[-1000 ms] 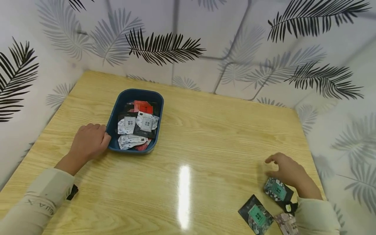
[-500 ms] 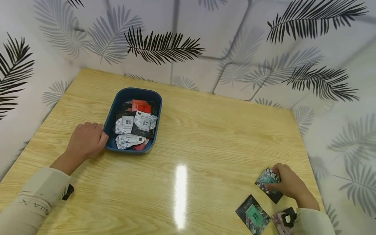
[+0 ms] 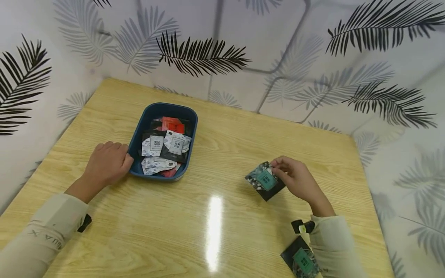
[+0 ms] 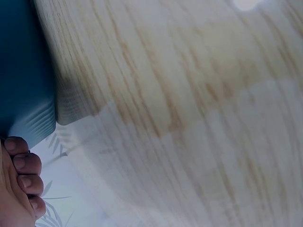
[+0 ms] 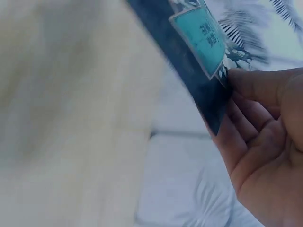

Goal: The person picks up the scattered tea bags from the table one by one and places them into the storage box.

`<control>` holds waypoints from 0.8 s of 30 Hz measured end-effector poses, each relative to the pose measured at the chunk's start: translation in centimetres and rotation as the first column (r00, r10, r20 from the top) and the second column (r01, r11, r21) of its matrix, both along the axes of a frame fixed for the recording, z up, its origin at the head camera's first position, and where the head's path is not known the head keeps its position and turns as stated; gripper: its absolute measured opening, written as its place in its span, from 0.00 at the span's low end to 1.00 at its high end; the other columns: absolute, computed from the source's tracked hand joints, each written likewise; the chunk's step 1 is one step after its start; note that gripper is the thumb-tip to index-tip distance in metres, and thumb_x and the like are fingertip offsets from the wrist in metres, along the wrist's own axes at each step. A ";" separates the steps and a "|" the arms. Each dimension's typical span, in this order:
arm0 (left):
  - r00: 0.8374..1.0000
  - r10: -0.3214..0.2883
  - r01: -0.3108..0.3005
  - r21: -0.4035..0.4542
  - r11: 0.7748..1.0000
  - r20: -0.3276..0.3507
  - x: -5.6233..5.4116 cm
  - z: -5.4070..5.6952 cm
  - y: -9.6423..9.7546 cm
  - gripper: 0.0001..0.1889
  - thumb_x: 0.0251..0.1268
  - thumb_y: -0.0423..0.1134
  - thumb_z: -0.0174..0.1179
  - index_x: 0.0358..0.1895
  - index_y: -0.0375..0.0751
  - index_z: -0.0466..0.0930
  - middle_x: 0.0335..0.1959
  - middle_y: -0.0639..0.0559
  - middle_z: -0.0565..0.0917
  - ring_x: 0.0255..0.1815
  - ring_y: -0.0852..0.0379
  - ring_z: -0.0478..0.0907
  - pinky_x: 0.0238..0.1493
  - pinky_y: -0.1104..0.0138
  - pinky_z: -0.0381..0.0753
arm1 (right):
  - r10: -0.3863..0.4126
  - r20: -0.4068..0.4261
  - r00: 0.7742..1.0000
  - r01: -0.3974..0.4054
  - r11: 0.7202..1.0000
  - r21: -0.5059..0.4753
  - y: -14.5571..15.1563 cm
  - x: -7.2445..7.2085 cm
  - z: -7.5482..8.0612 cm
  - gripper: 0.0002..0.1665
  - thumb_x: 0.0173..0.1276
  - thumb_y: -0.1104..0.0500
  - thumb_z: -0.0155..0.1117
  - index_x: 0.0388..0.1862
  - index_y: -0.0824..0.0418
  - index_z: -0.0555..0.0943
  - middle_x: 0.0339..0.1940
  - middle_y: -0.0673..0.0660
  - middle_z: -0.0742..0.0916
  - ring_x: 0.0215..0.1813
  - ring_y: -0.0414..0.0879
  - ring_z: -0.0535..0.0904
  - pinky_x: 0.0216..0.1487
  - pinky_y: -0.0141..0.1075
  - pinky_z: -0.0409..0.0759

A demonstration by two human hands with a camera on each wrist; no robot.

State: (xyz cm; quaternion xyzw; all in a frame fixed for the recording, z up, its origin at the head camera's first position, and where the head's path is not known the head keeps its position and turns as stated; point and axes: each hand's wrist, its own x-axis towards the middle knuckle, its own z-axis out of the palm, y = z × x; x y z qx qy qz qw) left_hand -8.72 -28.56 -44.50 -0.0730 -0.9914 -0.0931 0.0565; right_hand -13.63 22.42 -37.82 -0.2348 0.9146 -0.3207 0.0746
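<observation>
My right hand (image 3: 295, 179) pinches a dark sachet (image 3: 265, 180) with a teal label and floral print between thumb and fingers. In the right wrist view the sachet (image 5: 201, 42) hangs tilted from those fingertips, raised over the table. To the left stands a dark blue bin (image 3: 191, 154) with several flat sachets (image 3: 176, 144) inside, in white, black and red. Beside the bin's near left corner my left hand (image 3: 107, 164) lies curled, its thumb against the rim. The left wrist view shows curled fingers (image 4: 28, 175) with nothing in them, close under the bin's wall (image 4: 23, 71).
Another dark sachet (image 3: 303, 260) with a green label lies at the front right, partly behind the right sleeve (image 3: 333, 243). The wooden table (image 3: 229, 154) meets a white leaf-patterned cloth (image 3: 222, 38) along its back edge.
My right hand has taken hold of the teal-labelled sachet at the right and carried it up and left. A pinkish sachet is now hidden by the right sleeve. The left hand stays put.
</observation>
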 end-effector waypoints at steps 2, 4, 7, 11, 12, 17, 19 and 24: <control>1.000 -0.001 0.001 0.001 1.000 0.005 -0.1 0.1 0.1 0.14 0.68 0.40 0.40 0.22 0.41 0.65 0.21 0.47 0.72 0.27 0.46 0.70 0.31 0.58 0.60 | 0.014 -0.005 1.000 -0.014 0.999 -0.032 -1.8 -1.0 0.7 0.11 0.75 0.64 0.55 0.52 0.65 0.80 0.47 0.63 0.87 0.50 0.56 0.86 0.52 0.48 0.83; 1.000 0.000 0.000 0.002 1.000 0.008 -0.2 0.2 0.2 0.14 0.68 0.40 0.41 0.23 0.40 0.65 0.22 0.46 0.73 0.28 0.46 0.70 0.32 0.58 0.60 | 0.020 -0.003 1.000 -0.020 0.998 -0.060 -3.4 -2.0 1.2 0.12 0.75 0.65 0.55 0.53 0.67 0.79 0.49 0.65 0.86 0.52 0.58 0.85 0.55 0.51 0.82; 1.000 0.004 -0.004 -0.001 1.000 0.015 -0.2 0.4 0.3 0.14 0.68 0.40 0.40 0.23 0.39 0.66 0.23 0.45 0.74 0.29 0.45 0.71 0.33 0.57 0.61 | 0.015 0.010 1.000 -0.014 0.995 -0.099 -5.8 -3.1 1.7 0.13 0.75 0.65 0.55 0.53 0.69 0.79 0.50 0.67 0.86 0.53 0.60 0.85 0.56 0.52 0.82; 1.000 0.003 -0.003 -0.008 1.000 0.019 0.0 0.6 0.4 0.14 0.68 0.40 0.41 0.24 0.39 0.67 0.24 0.44 0.75 0.30 0.44 0.72 0.33 0.56 0.62 | 0.015 0.046 0.999 -0.007 0.988 -0.154 -8.6 -4.0 1.8 0.13 0.74 0.65 0.56 0.52 0.69 0.80 0.48 0.67 0.86 0.52 0.59 0.86 0.54 0.50 0.83; 1.000 0.003 -0.003 -0.009 1.000 0.021 0.0 0.6 0.4 0.14 0.68 0.40 0.40 0.24 0.39 0.67 0.24 0.44 0.75 0.30 0.44 0.72 0.33 0.56 0.62 | 0.018 0.055 0.998 -0.008 0.986 -0.169 -9.3 -4.2 1.8 0.13 0.74 0.65 0.56 0.52 0.69 0.80 0.48 0.67 0.87 0.51 0.59 0.86 0.53 0.49 0.83; 1.000 0.003 -0.002 -0.014 1.000 0.016 0.0 0.6 0.3 0.14 0.68 0.40 0.40 0.24 0.38 0.67 0.25 0.42 0.76 0.31 0.42 0.73 0.34 0.54 0.64 | 0.025 0.104 0.994 -0.002 0.976 -0.216 -12.8 -5.5 1.5 0.12 0.73 0.66 0.57 0.51 0.69 0.81 0.47 0.66 0.87 0.48 0.56 0.86 0.51 0.43 0.82; 1.000 0.002 -0.002 -0.016 1.000 0.013 0.0 0.6 0.3 0.15 0.68 0.40 0.40 0.24 0.38 0.68 0.25 0.42 0.77 0.31 0.42 0.73 0.34 0.53 0.65 | 0.033 0.117 0.993 -0.006 0.973 -0.229 -14.3 -5.9 1.4 0.11 0.73 0.66 0.57 0.51 0.69 0.81 0.47 0.66 0.87 0.48 0.55 0.86 0.50 0.42 0.82; 1.000 0.005 -0.005 -0.013 1.000 0.013 0.1 0.6 0.6 0.15 0.68 0.40 0.41 0.24 0.38 0.68 0.25 0.42 0.77 0.32 0.41 0.74 0.34 0.53 0.64 | 0.093 0.117 0.989 -0.063 0.968 -0.241 -17.7 -6.1 0.7 0.11 0.73 0.67 0.56 0.50 0.69 0.81 0.48 0.66 0.86 0.52 0.55 0.86 0.56 0.43 0.82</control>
